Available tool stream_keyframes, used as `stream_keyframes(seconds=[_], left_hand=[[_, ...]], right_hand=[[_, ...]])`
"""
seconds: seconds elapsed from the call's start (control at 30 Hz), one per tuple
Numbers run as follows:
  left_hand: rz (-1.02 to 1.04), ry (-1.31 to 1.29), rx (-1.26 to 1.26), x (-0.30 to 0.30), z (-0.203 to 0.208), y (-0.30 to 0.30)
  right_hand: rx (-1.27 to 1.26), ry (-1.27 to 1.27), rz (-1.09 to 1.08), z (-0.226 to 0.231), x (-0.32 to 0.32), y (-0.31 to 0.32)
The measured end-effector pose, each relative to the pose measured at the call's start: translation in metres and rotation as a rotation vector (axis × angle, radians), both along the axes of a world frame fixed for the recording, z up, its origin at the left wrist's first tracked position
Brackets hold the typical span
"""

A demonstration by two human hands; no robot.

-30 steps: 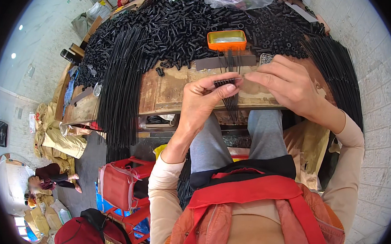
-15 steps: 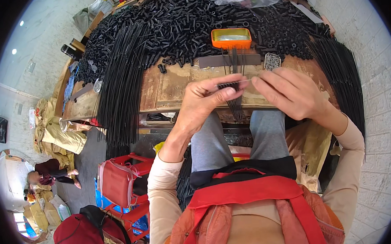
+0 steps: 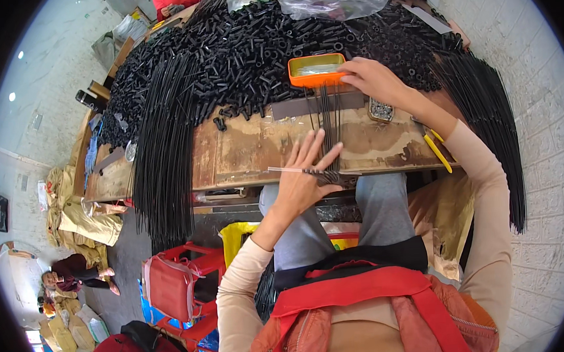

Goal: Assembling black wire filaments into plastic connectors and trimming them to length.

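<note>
My left hand (image 3: 299, 184) is palm down at the bench's front edge, fingers spread over several thin black rods (image 3: 325, 118). Across the hand runs a short black ridged piece (image 3: 320, 173), with a thin clear strip (image 3: 283, 169) sticking out to the left; I cannot tell whether fingers grip it. My right hand (image 3: 369, 77) is at the right end of an orange tray (image 3: 318, 81), thumb and fingers apart, with nothing visible between them. Thin, pale strips (image 3: 317, 69) lie inside the tray.
Black tubular parts (image 3: 236, 62) are heaped behind the tray. Long black rods hang over the edge in a left bundle (image 3: 164, 144) and a right bundle (image 3: 485, 112). A small container of metal bits (image 3: 380, 110) and yellow-handled pliers (image 3: 437, 152) are at the right. Red stools (image 3: 172, 286) stand lower left.
My right hand has left the clear strip and moved up to the orange tray. My left hand has turned palm down and spread over the rods. The pliers have come into view.
</note>
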State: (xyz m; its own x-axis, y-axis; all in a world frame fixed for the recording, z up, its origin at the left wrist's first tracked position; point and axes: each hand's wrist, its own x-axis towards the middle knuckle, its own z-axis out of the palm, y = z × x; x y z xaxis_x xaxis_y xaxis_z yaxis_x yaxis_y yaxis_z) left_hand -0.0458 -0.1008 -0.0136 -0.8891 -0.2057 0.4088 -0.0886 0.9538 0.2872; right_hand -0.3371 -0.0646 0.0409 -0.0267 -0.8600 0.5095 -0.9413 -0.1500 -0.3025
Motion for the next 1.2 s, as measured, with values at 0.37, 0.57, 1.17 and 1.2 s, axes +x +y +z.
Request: stream_keyframes(seconds=[0.37, 0.57, 1.17, 1.2], left_hand=[[-0.066, -0.167, -0.216, -0.021, -0.004, -0.013], [-0.100, -0.232, -0.099, -0.023, -0.002, -0.018], [-0.103, -0.207, -0.054, -0.026, 0.003, -0.015], [-0.105, -0.198, -0.025, -0.025, 0.003, -0.015]], right_hand=[[0.424, 0.224, -0.153, -0.031, -0.028, -0.119], [0.314, -0.177, -0.074, -0.005, -0.030, -0.106], [0.084, 0.181, -0.042, -0.050, 0.005, -0.009], [0.081, 0.176, -0.037, -0.049, 0.006, -0.010]])
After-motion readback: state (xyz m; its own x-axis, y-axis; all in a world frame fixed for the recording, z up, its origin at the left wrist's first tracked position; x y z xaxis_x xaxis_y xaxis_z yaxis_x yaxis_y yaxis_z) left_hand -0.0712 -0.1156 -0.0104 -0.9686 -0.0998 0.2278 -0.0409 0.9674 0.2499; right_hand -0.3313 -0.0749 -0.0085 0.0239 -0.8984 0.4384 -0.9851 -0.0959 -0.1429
